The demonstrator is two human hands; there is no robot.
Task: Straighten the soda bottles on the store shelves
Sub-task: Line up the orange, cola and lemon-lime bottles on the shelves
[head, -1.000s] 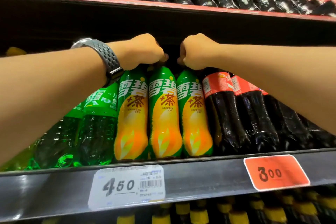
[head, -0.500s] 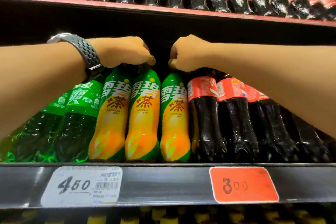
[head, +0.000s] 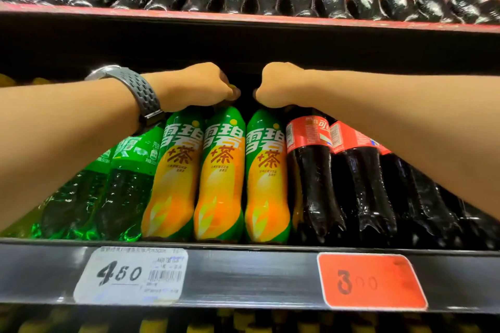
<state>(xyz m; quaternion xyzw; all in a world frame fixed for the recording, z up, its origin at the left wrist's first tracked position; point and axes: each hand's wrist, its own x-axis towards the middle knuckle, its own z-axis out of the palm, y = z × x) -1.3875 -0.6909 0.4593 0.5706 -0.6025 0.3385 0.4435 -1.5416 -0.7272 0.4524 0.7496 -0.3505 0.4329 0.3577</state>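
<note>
Three yellow-and-green soda bottles stand side by side on the middle shelf (head: 243, 276): a left bottle (head: 173, 181), a middle bottle (head: 219, 181) and a right bottle (head: 266, 181). My left hand (head: 200, 86), with a grey watch at the wrist, is closed over the tops of the left and middle bottles. Closed over the top of the right bottle is my right hand (head: 281, 84), next to a cola bottle (head: 311, 170). The caps are hidden under my fists. The thumbs are a small gap apart.
Clear green soda bottles (head: 127, 186) stand to the left and more cola bottles (head: 362, 186) to the right. The upper shelf (head: 243, 17) carries a long row of cola bottles just above my hands. A white price tag (head: 130, 274) and an orange tag (head: 370, 281) hang on the shelf edge.
Both fists stay on the bottle tops. The three yellow-and-green bottles, which leaned left before, now stand closer to upright, with a slightly wider gap between the middle and right ones.
</note>
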